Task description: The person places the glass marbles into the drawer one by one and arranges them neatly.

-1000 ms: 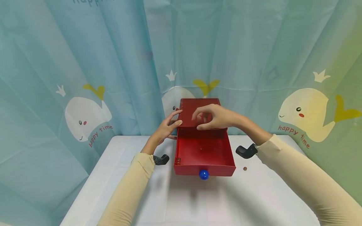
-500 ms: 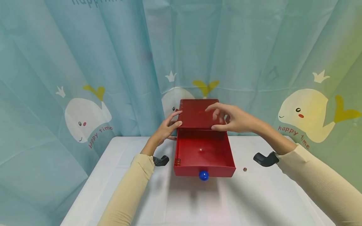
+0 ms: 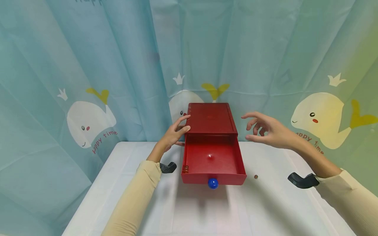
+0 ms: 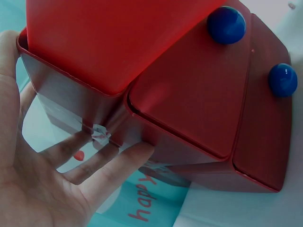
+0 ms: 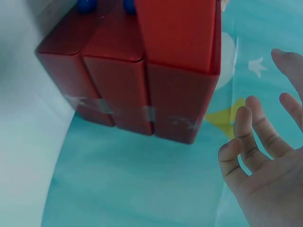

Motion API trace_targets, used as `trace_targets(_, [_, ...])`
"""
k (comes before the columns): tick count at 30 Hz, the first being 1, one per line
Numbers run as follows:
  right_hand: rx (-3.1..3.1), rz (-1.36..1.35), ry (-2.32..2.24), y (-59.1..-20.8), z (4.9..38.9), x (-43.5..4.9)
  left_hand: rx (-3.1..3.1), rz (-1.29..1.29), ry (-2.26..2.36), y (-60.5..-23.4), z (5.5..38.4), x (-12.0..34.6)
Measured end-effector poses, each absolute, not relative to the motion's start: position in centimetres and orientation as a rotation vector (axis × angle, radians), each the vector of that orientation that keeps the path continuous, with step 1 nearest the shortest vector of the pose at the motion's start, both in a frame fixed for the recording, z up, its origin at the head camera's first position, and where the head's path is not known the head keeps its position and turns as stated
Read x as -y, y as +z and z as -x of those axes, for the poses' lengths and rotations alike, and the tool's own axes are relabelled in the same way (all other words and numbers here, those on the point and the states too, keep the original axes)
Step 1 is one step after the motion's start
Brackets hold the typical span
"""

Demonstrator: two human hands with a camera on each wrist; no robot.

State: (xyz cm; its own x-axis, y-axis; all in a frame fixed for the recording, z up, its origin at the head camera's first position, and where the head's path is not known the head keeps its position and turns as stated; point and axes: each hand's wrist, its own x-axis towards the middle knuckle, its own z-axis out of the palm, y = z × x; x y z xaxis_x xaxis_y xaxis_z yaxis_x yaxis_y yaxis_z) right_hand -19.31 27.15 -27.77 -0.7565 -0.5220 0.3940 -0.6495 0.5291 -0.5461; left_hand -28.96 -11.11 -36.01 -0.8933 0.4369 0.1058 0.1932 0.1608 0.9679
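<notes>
A red drawer cabinet (image 3: 209, 118) stands at the back of the table, its drawers stacked. The top drawer (image 3: 196, 179) is pulled far out and has a blue ball knob (image 3: 213, 183) on its front. A few small brownish bead-like things (image 3: 185, 169) lie in its front left corner. My left hand (image 3: 172, 134) rests against the cabinet's left side, fingers spread and its fingertips at the top edge. In the left wrist view, two lower drawers (image 4: 189, 94) are pushed in. My right hand (image 3: 270, 131) hovers right of the cabinet, fingers loosely bent, holding nothing.
A small brownish round thing (image 3: 256, 176) lies on the white table (image 3: 206, 216), right of the drawer. A blue-green curtain (image 3: 251, 65) with whale prints hangs right behind the cabinet. Each wrist carries a black camera mount (image 3: 303, 180).
My right hand has moved to the right, from over the cabinet's top to the air beside it. The left hand and the pulled-out drawer have stayed in place.
</notes>
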Motion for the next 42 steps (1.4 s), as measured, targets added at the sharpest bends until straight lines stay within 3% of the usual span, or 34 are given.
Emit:
trace_targets(21, [2.601, -0.795, 1.142, -33.7, 17.9, -30.6, -2.214, -0.618, 1.81, -36.1, 29.2, 11.1])
trace_targets(35, [2.704, -0.648, 1.166, -40.7, 17.6, -33.2, -2.239, -0.615, 1.806, -36.0, 29.1, 11.1])
trace_targets(42, [2.768, -0.716, 1.278, -43.7, 17.4, -33.8, -2.235, -0.624, 1.807, -36.1, 29.2, 11.1])
